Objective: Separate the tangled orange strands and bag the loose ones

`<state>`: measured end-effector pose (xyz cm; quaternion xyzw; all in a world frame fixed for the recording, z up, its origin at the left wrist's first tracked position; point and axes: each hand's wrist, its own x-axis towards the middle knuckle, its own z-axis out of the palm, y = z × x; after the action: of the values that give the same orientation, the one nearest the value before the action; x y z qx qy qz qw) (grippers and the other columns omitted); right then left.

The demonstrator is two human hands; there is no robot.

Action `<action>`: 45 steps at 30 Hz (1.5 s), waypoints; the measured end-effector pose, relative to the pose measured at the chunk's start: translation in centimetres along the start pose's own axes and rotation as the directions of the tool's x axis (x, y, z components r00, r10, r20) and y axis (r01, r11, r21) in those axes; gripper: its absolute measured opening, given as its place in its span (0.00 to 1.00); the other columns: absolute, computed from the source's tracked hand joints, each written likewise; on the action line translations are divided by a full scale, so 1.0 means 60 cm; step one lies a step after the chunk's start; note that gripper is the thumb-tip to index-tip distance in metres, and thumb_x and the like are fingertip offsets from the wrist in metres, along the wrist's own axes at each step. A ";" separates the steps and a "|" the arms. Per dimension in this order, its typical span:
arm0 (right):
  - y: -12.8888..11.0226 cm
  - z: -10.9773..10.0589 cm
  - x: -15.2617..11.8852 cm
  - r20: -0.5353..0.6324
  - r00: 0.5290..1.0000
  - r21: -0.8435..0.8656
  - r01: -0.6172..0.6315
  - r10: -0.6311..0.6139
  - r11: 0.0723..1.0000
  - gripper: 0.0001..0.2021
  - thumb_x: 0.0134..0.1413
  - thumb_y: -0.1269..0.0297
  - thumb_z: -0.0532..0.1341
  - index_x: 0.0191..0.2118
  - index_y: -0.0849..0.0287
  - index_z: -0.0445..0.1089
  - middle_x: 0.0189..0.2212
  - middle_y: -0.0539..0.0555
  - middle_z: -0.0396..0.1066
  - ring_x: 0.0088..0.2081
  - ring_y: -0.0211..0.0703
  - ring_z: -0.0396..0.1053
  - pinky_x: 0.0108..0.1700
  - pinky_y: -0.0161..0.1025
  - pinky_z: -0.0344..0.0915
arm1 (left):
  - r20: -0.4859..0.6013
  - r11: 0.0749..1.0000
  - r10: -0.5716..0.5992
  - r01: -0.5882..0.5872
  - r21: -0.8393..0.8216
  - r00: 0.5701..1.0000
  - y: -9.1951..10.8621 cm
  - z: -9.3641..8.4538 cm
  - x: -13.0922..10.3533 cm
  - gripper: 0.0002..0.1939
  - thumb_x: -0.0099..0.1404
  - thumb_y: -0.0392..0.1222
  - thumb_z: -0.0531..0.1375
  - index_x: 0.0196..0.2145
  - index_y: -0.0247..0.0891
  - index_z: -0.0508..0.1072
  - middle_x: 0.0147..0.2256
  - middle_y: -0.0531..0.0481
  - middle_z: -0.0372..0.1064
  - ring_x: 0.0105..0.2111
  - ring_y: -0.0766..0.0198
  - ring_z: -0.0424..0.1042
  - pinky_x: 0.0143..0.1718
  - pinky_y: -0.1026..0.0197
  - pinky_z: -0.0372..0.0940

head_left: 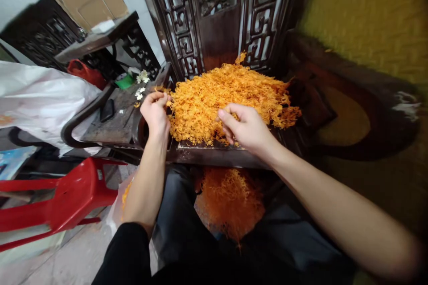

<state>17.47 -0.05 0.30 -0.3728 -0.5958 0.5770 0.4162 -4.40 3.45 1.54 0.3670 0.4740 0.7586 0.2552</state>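
A big heap of orange, thin, branching pieces (230,93), plastic-looking and tangled together, lies on the seat of a carved dark wooden chair (217,156). My left hand (155,111) is at the heap's left edge, thumb and fingers pinched, with a bit of orange showing at the fingertips. Over the front of the heap, my right hand (245,127) is closed with the fingertips together. Whatever sits between those fingers cannot be told from the orange behind. Below the seat, between my knees, is a second mass of orange pieces (232,200).
On the left, a wooden surface (112,131) holds a dark phone-like object (107,110), a green tape roll (125,81) and white flower-shaped pieces (142,76). A red plastic chair (75,189) stands at lower left, below a white sack (43,98). A curved armrest (364,138) is at right.
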 end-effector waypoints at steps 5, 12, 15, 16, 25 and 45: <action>0.002 -0.003 -0.007 0.101 0.984 -0.127 -0.136 0.150 0.982 0.06 0.63 0.66 0.59 0.42 0.62 0.71 0.34 0.57 0.80 0.19 0.34 0.71 0.20 0.32 0.68 | 0.291 0.979 -0.199 0.203 0.017 0.936 -0.004 0.016 -0.046 0.13 0.50 0.37 0.74 0.35 0.37 0.82 0.33 0.50 0.79 0.32 0.66 0.78 0.41 0.61 0.70; 0.005 -0.001 -0.014 0.066 0.993 -0.025 -0.099 0.100 0.995 0.15 0.66 0.53 0.58 0.35 0.60 0.71 0.18 0.45 0.65 0.14 0.30 0.59 0.17 0.30 0.55 | 0.365 0.961 -0.253 0.275 -0.007 0.896 0.006 0.046 -0.106 0.15 0.48 0.41 0.77 0.34 0.38 0.83 0.33 0.50 0.80 0.36 0.62 0.81 0.47 0.58 0.71; 0.009 0.003 -0.015 0.034 0.999 0.010 -0.040 0.040 0.999 0.21 0.65 0.44 0.58 0.32 0.58 0.68 0.15 0.44 0.61 0.15 0.30 0.52 0.18 0.32 0.48 | 0.391 0.964 -0.252 0.266 0.019 0.885 0.001 0.055 -0.118 0.12 0.48 0.39 0.77 0.32 0.37 0.82 0.32 0.49 0.81 0.35 0.61 0.81 0.44 0.58 0.72; 0.007 0.005 -0.019 0.005 1.000 0.001 -0.010 0.010 1.000 0.20 0.65 0.46 0.59 0.31 0.58 0.66 0.14 0.43 0.60 0.16 0.31 0.52 0.20 0.32 0.48 | 0.393 0.966 -0.247 0.258 0.025 0.886 -0.002 0.059 -0.118 0.11 0.48 0.37 0.76 0.31 0.37 0.82 0.31 0.49 0.80 0.34 0.61 0.81 0.43 0.58 0.73; -0.023 0.027 -0.076 0.323 0.946 -0.167 0.079 -0.021 0.983 0.13 0.66 0.63 0.57 0.30 0.59 0.72 0.25 0.51 0.77 0.25 0.36 0.71 0.34 0.35 0.65 | 0.134 0.912 -0.374 0.390 -0.128 0.918 -0.006 0.060 -0.049 0.08 0.53 0.30 0.71 0.33 0.34 0.79 0.31 0.49 0.80 0.33 0.65 0.80 0.52 0.55 0.72; 0.013 0.001 -0.021 0.083 0.995 0.363 -0.086 0.060 0.928 0.25 0.57 0.41 0.66 0.28 0.58 0.64 0.19 0.45 0.61 0.15 0.28 0.53 0.16 0.32 0.42 | 0.617 0.969 -0.222 0.242 0.052 0.755 0.010 0.062 -0.140 0.12 0.61 0.51 0.71 0.38 0.41 0.85 0.43 0.44 0.82 0.50 0.51 0.80 0.58 0.47 0.71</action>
<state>17.87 -1.20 -0.54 -0.2903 -0.4778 0.7056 0.4353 3.62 -1.00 0.50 0.5295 0.3941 0.5661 0.4938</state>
